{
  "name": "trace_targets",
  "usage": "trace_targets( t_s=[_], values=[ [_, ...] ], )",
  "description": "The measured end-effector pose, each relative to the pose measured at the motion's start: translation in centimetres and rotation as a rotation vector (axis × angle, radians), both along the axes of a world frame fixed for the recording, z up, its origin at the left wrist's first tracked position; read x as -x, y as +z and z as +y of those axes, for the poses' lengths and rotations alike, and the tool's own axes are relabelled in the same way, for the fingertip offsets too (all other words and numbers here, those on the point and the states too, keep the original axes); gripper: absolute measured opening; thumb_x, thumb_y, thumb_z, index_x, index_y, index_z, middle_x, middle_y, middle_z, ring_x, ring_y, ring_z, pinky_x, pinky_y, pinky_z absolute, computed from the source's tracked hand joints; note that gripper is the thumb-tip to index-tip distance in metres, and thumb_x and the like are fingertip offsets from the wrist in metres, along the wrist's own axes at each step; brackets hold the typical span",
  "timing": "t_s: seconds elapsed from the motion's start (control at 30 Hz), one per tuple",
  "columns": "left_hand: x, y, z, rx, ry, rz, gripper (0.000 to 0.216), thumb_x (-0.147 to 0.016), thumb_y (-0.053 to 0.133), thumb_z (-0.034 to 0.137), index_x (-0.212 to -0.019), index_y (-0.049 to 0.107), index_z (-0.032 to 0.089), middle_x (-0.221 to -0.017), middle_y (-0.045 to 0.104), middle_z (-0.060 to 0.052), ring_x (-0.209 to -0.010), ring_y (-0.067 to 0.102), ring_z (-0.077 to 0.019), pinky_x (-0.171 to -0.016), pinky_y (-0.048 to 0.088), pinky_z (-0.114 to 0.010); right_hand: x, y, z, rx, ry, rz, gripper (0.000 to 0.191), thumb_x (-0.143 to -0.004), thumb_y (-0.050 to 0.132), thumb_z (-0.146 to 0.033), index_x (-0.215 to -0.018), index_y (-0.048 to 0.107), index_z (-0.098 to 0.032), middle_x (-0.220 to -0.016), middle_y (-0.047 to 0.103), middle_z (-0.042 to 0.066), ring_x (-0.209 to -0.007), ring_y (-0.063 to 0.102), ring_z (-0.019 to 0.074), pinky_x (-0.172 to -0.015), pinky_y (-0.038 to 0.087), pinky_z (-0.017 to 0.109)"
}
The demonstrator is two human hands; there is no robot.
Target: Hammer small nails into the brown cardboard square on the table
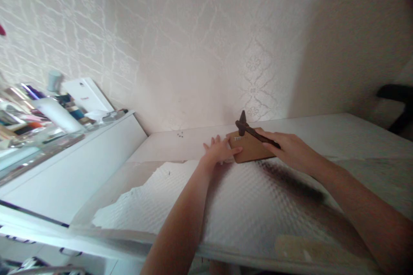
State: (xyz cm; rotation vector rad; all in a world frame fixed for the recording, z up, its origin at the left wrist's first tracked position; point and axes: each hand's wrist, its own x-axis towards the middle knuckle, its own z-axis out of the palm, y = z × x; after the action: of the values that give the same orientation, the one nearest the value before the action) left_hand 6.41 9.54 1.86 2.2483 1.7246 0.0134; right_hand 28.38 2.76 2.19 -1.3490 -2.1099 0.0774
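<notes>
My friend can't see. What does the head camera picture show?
A person's right hand holds a dark hammer-like tool over a small brown board, while the left hand steadies its edge. The board sits on a white padded sheet on a table by a patterned wall.

The left hand [219,151] lies flat against the near-left edge of a small brown board [250,148] on a white table [338,131]. The right hand [292,150] grips a dark hammer-like tool [248,129] above the board. White bubble wrap [226,200] spreads beneath both forearms.
</notes>
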Motion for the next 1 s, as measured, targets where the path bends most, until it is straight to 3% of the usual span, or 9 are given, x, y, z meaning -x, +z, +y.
trace_targets(
  t_s=[0.37, 1.0],
  values=[
    [-0.27, 0.39, -0.12, 0.017, 0.007, 0.051, 0.091, -0.07, 0.029, 0.082, -0.145, 0.021, 0.031, -0.156, 0.008, -0.012, -0.142, 0.004, -0.039, -0.105, 0.007, -0.068, 0.22, -0.96, 0.48, -0.081, -0.05, -0.029, 0.045, -0.089, 0.041, -0.02, -0.133, 0.051, -0.02, -0.115, 0.065, 0.009, -0.097, 0.064, 0.0235, -0.084, 0.051, 0.036],
    [-0.17, 0.28, -0.13, 0.008, 0.006, 0.045, 0.09, -0.07, 0.029, 0.082, -0.145, 0.021, 0.032, -0.156, 0.009, -0.012, -0.141, 0.005, -0.0392, -0.105, 0.007, -0.069, 0.35, -0.08, 0.15, 0.014, -0.041, 0.05, 0.045, -0.088, 0.043, -0.021, -0.133, 0.052, -0.021, -0.116, 0.065, 0.007, -0.102, 0.062, 0.0249, -0.087, 0.05, 0.037]
  ],
)
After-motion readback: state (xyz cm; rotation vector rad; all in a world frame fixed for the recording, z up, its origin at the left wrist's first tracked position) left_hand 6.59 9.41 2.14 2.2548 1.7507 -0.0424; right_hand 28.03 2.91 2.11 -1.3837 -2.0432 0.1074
